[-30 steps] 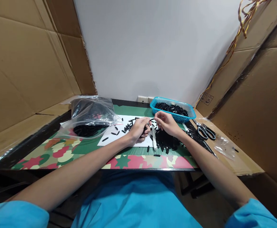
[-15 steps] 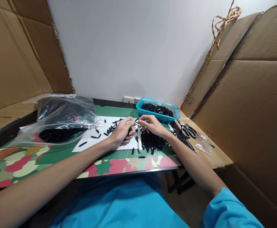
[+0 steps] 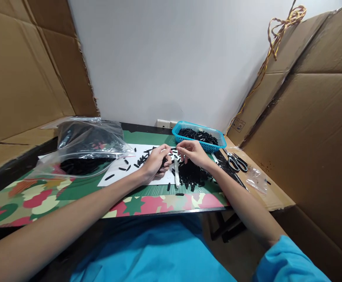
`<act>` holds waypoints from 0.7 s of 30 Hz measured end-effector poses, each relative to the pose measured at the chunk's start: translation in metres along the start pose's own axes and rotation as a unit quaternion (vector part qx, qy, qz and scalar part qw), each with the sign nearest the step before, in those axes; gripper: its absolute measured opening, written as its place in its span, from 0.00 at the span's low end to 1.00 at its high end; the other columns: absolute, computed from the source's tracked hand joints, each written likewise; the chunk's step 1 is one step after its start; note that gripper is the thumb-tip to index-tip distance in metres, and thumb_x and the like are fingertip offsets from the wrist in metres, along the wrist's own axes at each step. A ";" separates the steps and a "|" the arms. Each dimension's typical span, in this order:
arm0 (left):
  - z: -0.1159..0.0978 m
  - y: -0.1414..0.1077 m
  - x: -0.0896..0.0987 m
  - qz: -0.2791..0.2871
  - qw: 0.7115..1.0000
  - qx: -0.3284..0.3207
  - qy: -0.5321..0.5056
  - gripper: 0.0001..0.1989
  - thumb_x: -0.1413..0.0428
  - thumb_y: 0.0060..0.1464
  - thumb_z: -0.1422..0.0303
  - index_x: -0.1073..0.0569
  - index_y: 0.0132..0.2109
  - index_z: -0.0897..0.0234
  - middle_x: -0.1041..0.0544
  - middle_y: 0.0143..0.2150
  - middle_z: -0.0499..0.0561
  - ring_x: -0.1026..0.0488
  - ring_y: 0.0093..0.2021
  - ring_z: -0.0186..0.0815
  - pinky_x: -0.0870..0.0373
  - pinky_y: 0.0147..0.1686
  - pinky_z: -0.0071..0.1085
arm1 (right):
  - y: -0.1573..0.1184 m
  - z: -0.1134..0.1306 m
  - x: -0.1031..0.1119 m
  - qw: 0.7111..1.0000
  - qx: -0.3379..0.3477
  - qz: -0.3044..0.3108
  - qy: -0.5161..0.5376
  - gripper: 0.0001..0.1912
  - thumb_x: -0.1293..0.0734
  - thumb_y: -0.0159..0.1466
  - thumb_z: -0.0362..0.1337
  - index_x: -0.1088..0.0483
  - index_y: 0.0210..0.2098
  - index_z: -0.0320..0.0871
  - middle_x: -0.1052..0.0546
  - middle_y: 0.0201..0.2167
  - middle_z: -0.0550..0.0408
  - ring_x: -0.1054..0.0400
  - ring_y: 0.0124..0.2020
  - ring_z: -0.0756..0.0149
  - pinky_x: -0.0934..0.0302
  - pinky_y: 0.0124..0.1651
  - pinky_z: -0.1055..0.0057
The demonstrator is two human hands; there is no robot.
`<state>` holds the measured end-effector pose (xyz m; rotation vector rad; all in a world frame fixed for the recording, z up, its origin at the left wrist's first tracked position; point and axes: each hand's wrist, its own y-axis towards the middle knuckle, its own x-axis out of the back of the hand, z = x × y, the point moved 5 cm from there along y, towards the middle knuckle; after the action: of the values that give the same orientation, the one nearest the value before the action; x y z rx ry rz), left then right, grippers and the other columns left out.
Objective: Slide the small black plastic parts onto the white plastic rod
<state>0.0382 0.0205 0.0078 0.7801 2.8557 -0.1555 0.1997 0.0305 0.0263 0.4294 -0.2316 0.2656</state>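
My left hand is closed above the white paper. Dark pieces show inside its curled fingers, and its thumb and forefinger pinch one end of a thin black piece. Facing it, my right hand pinches at the other end, its remaining fingers loosely bent. Small slim black pieces lie scattered on the paper to the left. Beneath my right hand is a dense heap of similar black pieces, with a white strip along its left side. What exactly the pieces are is too small to tell.
Behind my right hand stands a blue plastic basket holding many black pieces. Clear zip bags with black pieces lie at left. Scissors and a small clear bag are at right. Cardboard walls flank the table.
The view has shifted slightly, so everything sits a little farther right. Between my fingertips the thin black piece now shows more plainly. Both hands stay close together over the same spot.
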 end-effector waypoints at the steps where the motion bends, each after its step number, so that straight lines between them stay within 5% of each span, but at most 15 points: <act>1: 0.000 0.000 0.000 0.001 1.000 0.000 -0.001 0.13 0.44 0.67 0.54 0.36 0.40 0.55 0.39 0.20 0.37 0.50 0.12 0.24 0.57 0.12 0.15 | 0.000 0.000 0.000 1.000 -0.001 0.000 0.000 0.25 0.26 0.62 0.59 0.23 0.37 0.41 0.23 0.29 0.56 0.29 0.23 0.68 0.33 0.21 0.73; 21: 0.001 0.001 0.002 -0.007 1.000 -0.006 -0.002 0.13 0.42 0.66 0.54 0.35 0.40 0.55 0.39 0.20 0.38 0.50 0.13 0.25 0.57 0.11 0.15 | 0.000 -0.003 0.000 1.000 0.008 -0.001 -0.013 0.25 0.26 0.63 0.59 0.23 0.38 0.41 0.24 0.27 0.57 0.30 0.22 0.69 0.33 0.21 0.74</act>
<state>0.0368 0.0222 0.0063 0.7580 2.8555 -0.1417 0.2007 0.0319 0.0239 0.4492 -0.2539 0.2605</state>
